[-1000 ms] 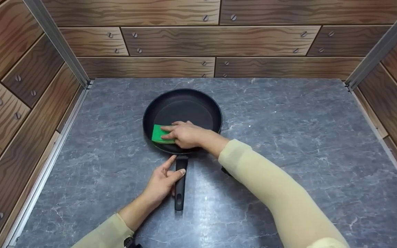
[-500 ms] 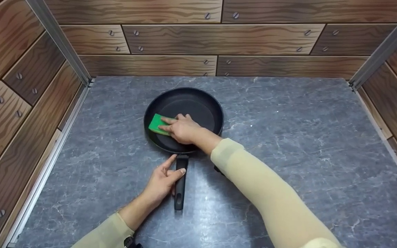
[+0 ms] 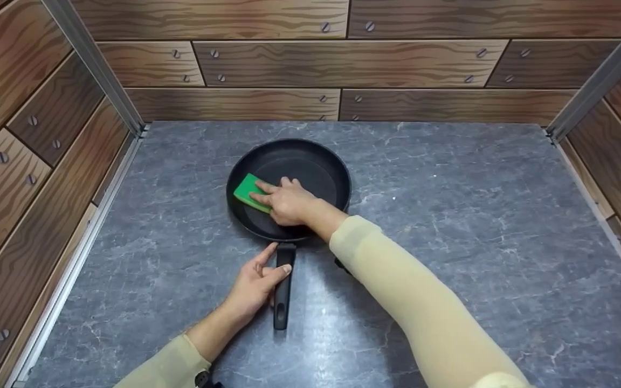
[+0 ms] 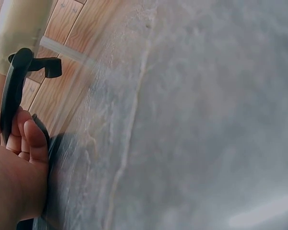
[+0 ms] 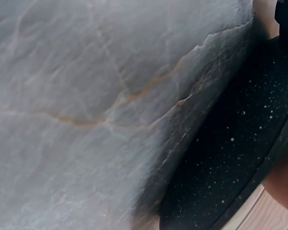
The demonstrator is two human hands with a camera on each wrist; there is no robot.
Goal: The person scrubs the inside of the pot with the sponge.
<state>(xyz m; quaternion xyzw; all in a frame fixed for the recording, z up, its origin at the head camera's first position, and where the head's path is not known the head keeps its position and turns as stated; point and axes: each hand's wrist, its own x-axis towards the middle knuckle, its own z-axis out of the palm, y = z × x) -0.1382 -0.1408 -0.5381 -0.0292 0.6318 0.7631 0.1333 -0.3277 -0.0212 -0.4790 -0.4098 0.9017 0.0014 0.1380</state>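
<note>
A black frying pan (image 3: 310,161) sits on the table, its handle toward me. In the head view my left hand (image 3: 251,283) grips the handle (image 3: 283,291), thumb across its top and index finger stretched up near the pan's rim. Over the pan's left inside, my right hand (image 3: 291,203) holds a green sponge (image 3: 248,187) with a yellowish underside, two fingers lying across its top. Its thumb is hidden. The left wrist view shows the left hand's (image 4: 21,167) curled fingers. In the right wrist view the pan's speckled outer wall (image 5: 230,139) hides most of the right hand.
The grey marbled table (image 3: 450,226) stretches around the pan. Wood-patterned panels (image 3: 343,64) enclose it at the back and sides, with metal posts (image 3: 92,64) in the corners. A pale sleeve (image 3: 407,291) covers the right arm, which crosses above the table's right front.
The right hand has moved the sponge away from me along the pan's left inside, and the sponge has turned slightly. The left hand keeps its place on the handle.
</note>
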